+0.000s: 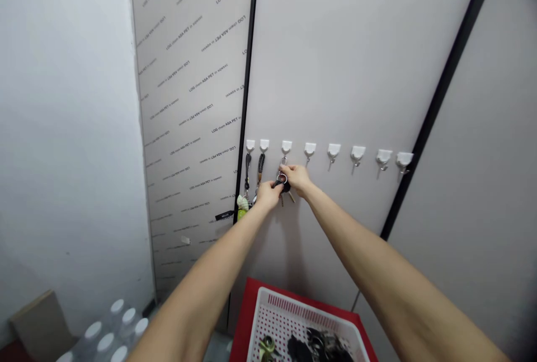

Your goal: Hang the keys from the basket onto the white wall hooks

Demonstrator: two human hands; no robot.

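A bunch of keys [287,187] with a metal ring and dark key heads is at the third white hook [286,147] from the left. My right hand [296,178] pinches the ring just below that hook; whether the ring sits on the hook is hard to make out. With closed fingers, my left hand [269,194] grips the dark part of the same keys. Left of it, two keychains with dark straps [260,167] hang from the first two hooks. A green-and-white charm [242,203] and a black tag [224,215] dangle there, partly hidden by my left hand.
More white hooks [358,155] run rightward along the pale cabinet door [335,60]. Below, a white perforated basket [310,311] on a red surface [247,306] holds dark items and a greenish one. Bottles with white caps [106,342] stand at lower left, near a cardboard-like piece [42,323].
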